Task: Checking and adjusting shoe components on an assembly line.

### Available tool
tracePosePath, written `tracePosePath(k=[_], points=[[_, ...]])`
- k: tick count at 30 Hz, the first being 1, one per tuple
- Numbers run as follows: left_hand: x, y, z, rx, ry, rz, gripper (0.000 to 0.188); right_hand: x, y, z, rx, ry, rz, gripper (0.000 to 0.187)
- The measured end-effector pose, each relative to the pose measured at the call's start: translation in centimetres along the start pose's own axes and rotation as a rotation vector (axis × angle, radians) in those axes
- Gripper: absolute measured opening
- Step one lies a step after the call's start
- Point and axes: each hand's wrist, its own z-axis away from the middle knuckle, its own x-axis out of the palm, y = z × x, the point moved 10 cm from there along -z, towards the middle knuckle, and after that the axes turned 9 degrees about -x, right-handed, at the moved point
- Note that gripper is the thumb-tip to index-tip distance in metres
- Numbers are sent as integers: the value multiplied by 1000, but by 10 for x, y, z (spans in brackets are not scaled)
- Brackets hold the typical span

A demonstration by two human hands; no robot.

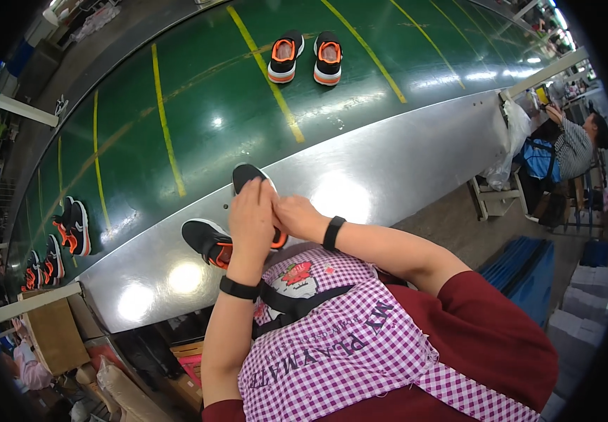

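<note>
A black sneaker (249, 173) with a white sole and orange lining is on the metal ledge in front of me, toe pointing away. Across its top lies my left hand (252, 216), fingers closed over the upper. From the right, my right hand (298, 216) grips the same sneaker at its side; some of its fingertips are hidden behind the left hand. The middle of the shoe is covered by both hands. Just left of them, a matching sneaker (203, 236) rests on the ledge, partly behind my left wrist.
Beyond the metal ledge (416, 148) runs a green conveyor belt (212, 141) with yellow lines. A pair of sneakers (327, 59) sits on its far side; several more sneakers (73, 226) stand at the left. Another person (573, 151) sits far right, near blue panels (518, 271).
</note>
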Motion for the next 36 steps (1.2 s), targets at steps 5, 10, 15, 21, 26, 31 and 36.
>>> tracePosePath(k=[5, 10, 15, 21, 26, 31, 36], points=[[18, -29, 24, -271, -67, 36, 31, -11, 3, 38, 79, -39, -45, 58], [13, -31, 26, -362, 69, 182, 30, -13, 4, 38, 124, -63, -39, 59], [12, -39, 29, -333, 15, 333, 31, -12, 7, 42, 138, -114, -89, 61], [16, -23, 15, -234, -151, 262, 27, -5, 16, 39, 167, -168, -203, 63], [16, 6, 15, -172, -114, -21, 29, 3, 10, 36, 122, -281, -48, 65], [20, -7, 25, -206, -144, 118, 32, -5, 16, 42, 163, -214, -175, 62], [20, 1, 39, -27, -78, 39, 27, -9, 25, 49, 304, -212, -347, 52]])
